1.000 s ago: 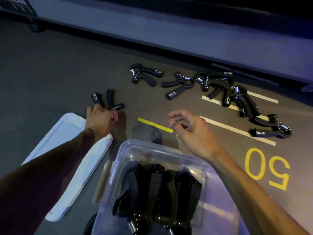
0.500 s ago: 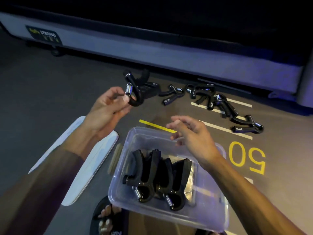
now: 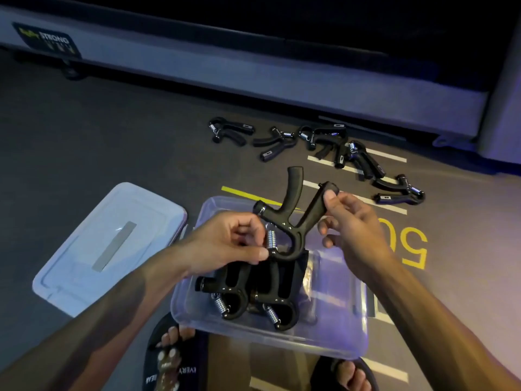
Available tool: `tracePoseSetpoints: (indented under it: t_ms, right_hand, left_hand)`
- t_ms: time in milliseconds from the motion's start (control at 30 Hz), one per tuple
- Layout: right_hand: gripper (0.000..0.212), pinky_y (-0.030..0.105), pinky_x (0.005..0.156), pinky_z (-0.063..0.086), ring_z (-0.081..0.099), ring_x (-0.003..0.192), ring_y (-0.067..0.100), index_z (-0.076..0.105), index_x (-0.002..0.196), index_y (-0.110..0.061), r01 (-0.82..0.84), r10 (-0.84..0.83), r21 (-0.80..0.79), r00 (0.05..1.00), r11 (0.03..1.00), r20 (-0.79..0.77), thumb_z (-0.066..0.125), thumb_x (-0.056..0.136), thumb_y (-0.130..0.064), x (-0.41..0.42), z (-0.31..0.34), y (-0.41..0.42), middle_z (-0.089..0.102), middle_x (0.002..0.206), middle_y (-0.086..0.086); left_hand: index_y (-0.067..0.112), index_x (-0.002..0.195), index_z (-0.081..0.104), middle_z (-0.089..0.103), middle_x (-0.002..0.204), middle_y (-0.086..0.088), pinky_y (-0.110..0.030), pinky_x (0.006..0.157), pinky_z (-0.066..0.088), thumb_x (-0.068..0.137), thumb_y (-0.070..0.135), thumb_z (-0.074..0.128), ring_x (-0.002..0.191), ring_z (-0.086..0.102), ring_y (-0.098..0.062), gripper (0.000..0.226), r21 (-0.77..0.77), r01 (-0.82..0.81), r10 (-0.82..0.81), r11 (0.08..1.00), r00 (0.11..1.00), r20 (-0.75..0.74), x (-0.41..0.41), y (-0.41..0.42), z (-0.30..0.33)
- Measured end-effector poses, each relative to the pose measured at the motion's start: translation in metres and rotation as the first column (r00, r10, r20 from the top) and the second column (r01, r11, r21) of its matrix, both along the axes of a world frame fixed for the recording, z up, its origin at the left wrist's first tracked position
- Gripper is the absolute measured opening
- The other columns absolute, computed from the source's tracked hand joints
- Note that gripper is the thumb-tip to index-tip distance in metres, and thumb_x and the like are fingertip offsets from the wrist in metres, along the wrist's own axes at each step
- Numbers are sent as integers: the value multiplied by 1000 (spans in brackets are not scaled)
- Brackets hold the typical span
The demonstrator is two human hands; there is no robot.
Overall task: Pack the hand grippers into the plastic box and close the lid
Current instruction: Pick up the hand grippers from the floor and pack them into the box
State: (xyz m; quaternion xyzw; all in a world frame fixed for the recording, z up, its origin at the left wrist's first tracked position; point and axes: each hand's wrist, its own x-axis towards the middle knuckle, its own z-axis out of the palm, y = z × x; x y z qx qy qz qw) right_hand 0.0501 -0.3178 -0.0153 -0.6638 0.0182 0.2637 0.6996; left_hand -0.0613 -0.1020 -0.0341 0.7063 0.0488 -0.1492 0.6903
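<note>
Pinching the spring end between thumb and fingers, the left hand holds one hand gripper up over the plastic box. One handle tip is pinched by the right hand, at about 2 o'clock from the left hand. The gripper is held in the air by both hands, with its two handles pointing up toward 12 o'clock.

Just below, at 6 o'clock from the hands, the packed grippers can be seen lying side by side in the box; two springs are plain, but more may be hidden in the dark.

To do this step well, the gripper should be turned to lie the same way as the ones inside, and set down in the bare part of the box, at 3 o'clock. It should be laid flat so the lid can be shut later.

More loose grippers are left on the floor at 12 o'clock. The lid is lying at 9 o'clock, beside the box.
</note>
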Motion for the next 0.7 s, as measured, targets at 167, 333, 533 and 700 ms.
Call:
tracePoseSetpoints:
  t_ms: [167,333,533,700]
  right_hand:
    - [16,31,42,50,54,50,20,58,98,-1,-230,258,-252,962,940,85,56,100,-17,-1,2,-23,63,71,8]
    - [13,46,53,60,64,51,24,56,103,-3,-354,407,-431,913,830,32,59,99,-15,-24,-28,-22,68,74,14]
    - [13,55,65,60,69,59,30,56,108,-11,-375,431,-495,902,784,1,57,100,-21,-33,-49,-20,70,78,22]
    - [12,53,65,61,71,61,27,58,108,-18,-381,478,-532,877,756,51,60,99,-25,-34,-48,-22,72,77,9]
  left_hand:
    - [27,78,66,74,88,3,-32,63,52,86,10,68,75,64,-18,19,373,-468,357,801,874,329,5,28,-10]
    - [29,113,65,59,121,11,-21,101,33,92,13,64,114,46,-15,26,661,-551,227,509,827,515,8,35,-33]
    - [30,142,50,48,140,8,-35,108,33,99,34,48,126,41,-17,43,746,-407,167,528,910,379,-2,31,-58]
    - [30,142,48,46,139,8,-33,104,31,100,36,45,125,43,-18,42,776,-377,126,506,922,366,-6,33,-59]
